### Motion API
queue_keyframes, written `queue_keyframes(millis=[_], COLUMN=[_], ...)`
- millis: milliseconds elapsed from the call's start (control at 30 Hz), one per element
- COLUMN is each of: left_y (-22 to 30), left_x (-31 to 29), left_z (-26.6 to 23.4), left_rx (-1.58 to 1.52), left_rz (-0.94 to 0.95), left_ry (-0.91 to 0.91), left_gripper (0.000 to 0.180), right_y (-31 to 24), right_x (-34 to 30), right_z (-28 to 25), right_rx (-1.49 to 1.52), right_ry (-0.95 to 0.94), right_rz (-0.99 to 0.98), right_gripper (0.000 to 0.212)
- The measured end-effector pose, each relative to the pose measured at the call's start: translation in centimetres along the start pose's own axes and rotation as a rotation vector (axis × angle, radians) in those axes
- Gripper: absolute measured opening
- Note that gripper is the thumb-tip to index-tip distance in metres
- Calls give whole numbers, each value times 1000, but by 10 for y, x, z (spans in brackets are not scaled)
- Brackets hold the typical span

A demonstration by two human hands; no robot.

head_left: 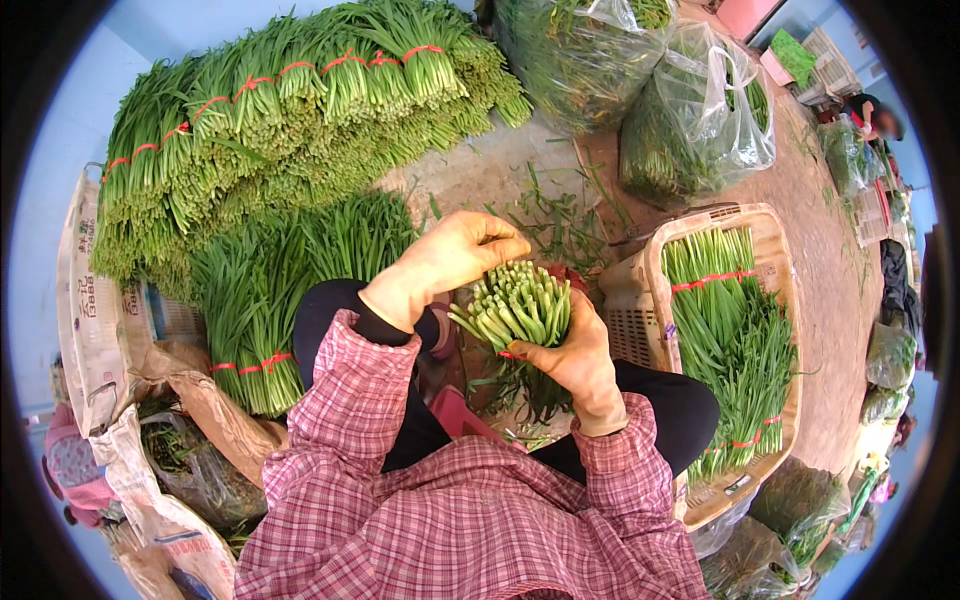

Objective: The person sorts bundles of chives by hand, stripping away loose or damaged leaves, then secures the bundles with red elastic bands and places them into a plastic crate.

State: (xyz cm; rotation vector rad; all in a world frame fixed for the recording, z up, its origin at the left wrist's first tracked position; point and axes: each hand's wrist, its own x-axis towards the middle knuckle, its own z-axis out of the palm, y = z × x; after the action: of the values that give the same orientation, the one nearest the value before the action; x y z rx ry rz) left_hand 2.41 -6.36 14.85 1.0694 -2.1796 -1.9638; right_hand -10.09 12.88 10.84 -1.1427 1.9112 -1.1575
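Stack of green leafy bundles [260, 135], red-banded along the top, beyond the grip and to its left. Beige crate [625, 290], just right of the grip, packed with banded greens. Clear plastic bag of greens [690, 150], beyond the grip and to its right. Banded bundles [265, 310], left of the grip. Held bundle [515, 310], the piece being worked, in the right hand: cut ends up, leaves hanging below. Right hand [575, 355], clamped round the stems, thumb on the near side. Left hand [450, 255], just beyond the cut ends, fingertips drawn toward the thumb; whether they pinch anything cannot be told. Bit of red, apparently a band [507, 353], beside the right thumb. Step in hand, as judged: dressing the stem ends. Next move, as judged, calls for a firm right-hand hold while the left evens stray stalks.
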Motion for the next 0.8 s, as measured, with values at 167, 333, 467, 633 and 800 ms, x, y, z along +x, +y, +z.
queue_keyframes(millis=[167,333,467,633,800], left_y=[-1,-19,-16,-16,-17], left_x=[-8,-7,-9,-7,-7], left_z=[-15,-19,-22,-6,-4], left_rx=[-120,-237,-130,205,128], left_rz=[122,202,120,-91,-2], left_ry=[-251,-264,-220,50,22], left_gripper=[33,29,24,24,16], right_y=[8,1,2,-6,-4], right_x=[2,-1,-5,-5,-3], right_z=[2,-1,-2,2,4], right_rx=[131,310,334,41,-102], right_ry=[32,-36,-86,-163,-138], right_rz=[26,42,65,-2,-32], right_gripper=[81,76,76,79,80])
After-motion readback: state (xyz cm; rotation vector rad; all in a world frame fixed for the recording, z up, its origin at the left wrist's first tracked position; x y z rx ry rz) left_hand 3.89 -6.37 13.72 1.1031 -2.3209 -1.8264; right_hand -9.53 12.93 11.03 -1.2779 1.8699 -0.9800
